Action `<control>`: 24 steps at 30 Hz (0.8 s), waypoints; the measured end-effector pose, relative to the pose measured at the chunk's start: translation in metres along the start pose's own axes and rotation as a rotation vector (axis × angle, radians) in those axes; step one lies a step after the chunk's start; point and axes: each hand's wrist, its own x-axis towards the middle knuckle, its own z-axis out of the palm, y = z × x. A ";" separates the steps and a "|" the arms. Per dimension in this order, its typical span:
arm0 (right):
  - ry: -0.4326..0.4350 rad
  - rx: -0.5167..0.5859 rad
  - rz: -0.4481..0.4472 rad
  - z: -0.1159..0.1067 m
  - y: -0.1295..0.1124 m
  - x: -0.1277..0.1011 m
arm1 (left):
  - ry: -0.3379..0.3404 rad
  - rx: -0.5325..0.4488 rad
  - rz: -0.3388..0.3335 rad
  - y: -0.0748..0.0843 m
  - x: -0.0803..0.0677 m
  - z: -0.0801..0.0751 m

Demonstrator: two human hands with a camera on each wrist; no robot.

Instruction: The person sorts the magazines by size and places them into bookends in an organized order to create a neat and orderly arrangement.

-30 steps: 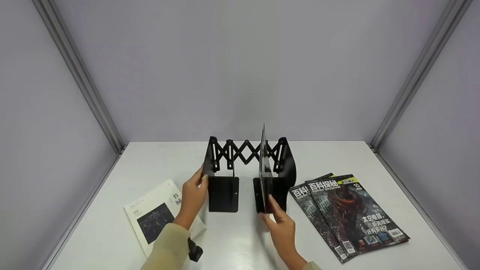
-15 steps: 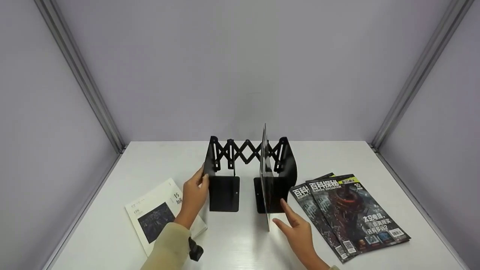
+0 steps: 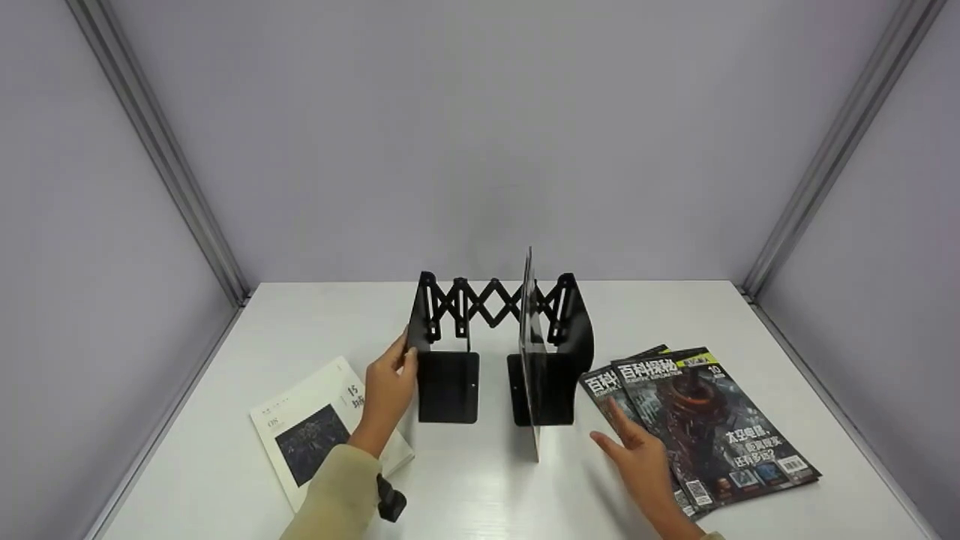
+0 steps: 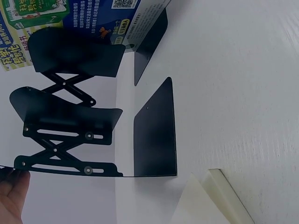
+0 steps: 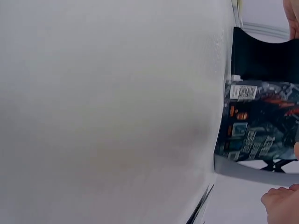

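We hold the rack (image 3: 499, 345) at its left edge.
Our left hand (image 3: 390, 386) grips it mid-counter (image 3: 480, 487); our right hand (image 3: 637, 457) lies flat and relaxed beside the magazines (image 3: 697, 427), bare counter between.

white table (image 3: 465, 495) boxed in by pale grey walls (image 3: 480, 135), metal corner rails (image 3: 157, 150).

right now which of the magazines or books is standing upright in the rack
The thin magazine standing on edge in the black rack; the white book and two stacked magazines lie flat.
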 end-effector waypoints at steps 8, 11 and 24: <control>0.138 -0.422 -0.085 -0.019 0.007 0.006 | 0.008 0.013 -0.007 0.000 -0.001 0.000; 0.121 -0.420 -0.059 -0.025 0.009 0.008 | 0.005 0.002 -0.007 0.000 -0.001 0.000; -0.071 -0.425 0.218 -0.053 0.019 0.020 | 0.008 0.001 0.003 -0.001 0.000 0.000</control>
